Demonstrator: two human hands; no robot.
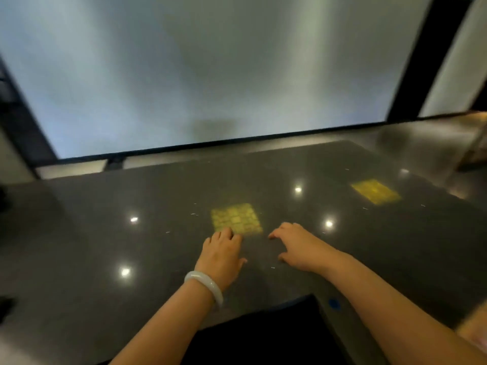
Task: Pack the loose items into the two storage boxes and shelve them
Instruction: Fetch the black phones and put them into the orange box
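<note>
While your arms reach out over the dark glossy table (105, 233), neither hand has anything in it. Your left hand (221, 255), w/ a pale bangle (204, 285) on the wrist, lies palm down, fingers relaxed, fingertips at the near edge of a yellow gridded patch (237, 218). Your right hand (300, 248) is just beside it, fingers spread and loosely bent over the tabletop, gripping nothing; can't tell if the tips touch the surface.

Task status, as a judgement: no storage boxes, no loose items and no shelf show anywhere in view, so you can't confirm any packing done or say what's left. Either it hasn't begun here or the goods sit out of frame.

Farther right there's a second yellow patch (375, 191), well apart from both hands. Both patches are blurred; they may be flat mats or just reflections in the gloss, can't tell which. Bright round spots on the table look like lamp glare.

Beyond the far edge stands a big pale panel (210, 69) in a dark frame, smeared by motion blur, no detail readable. At far right, brownish shapes are cut off by the frame edge, unidentifiable.
</note>
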